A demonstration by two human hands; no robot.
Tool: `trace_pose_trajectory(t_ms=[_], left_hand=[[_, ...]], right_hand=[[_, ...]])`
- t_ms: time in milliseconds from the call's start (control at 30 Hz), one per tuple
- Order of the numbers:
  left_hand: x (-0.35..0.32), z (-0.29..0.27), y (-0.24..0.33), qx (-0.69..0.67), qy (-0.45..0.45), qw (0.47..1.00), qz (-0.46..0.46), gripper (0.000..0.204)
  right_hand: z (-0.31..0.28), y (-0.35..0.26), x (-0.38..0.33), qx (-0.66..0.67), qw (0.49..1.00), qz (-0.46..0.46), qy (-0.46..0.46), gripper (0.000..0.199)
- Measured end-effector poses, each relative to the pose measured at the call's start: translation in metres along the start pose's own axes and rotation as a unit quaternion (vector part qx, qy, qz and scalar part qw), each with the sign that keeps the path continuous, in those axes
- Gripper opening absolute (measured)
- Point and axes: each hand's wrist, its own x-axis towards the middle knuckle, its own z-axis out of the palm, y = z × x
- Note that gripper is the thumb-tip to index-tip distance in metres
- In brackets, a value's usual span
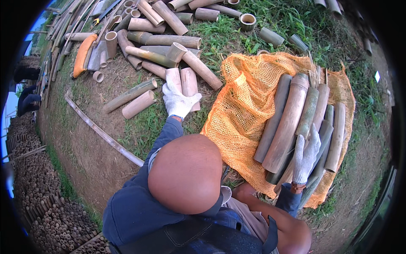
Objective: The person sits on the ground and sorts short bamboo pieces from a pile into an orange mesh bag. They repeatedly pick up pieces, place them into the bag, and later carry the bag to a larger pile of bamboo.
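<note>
My left hand (pixel 179 101), in a white knit glove, reaches to two short bamboo pieces lying side by side. Its fingers rest on the left bamboo piece (pixel 173 77), and the spread thumb lies over the right bamboo piece (pixel 189 82). My right hand (pixel 305 158), gloved too, lies with fingers stretched along a row of cut bamboo pieces. They rest on an orange mesh sack (pixel 237 114) spread over the grass. Among them are a thick tan bamboo piece (pixel 286 120) and a greenish bamboo piece (pixel 308 108). The right palm hides parts of the pieces beneath it.
A loose heap of bamboo (pixel 169 40) spreads beyond my left hand. Beside it lies an orange bundle (pixel 83 56). A long bamboo strip (pixel 101 133) curves over the ground at left. Stacked bamboo (pixel 55 207) fills the lower left. My bare knee (pixel 186 173) rises between my arms.
</note>
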Motion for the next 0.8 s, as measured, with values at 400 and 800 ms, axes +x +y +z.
trace_pose_trajectory(t_ms=[400, 800], left_hand=[[-0.008, 0.02, 0.004, -0.451, -0.219, 0.863, -0.063, 0.073], [0.013, 0.039, 0.042, -0.518, -0.315, 0.792, -0.07, 0.087]], right_hand=[[0.03, -0.065, -0.032, 0.144, 0.965, -0.156, -0.154, 0.056], [0.041, -0.05, -0.048, 0.225, 0.96, -0.102, -0.131, 0.053]])
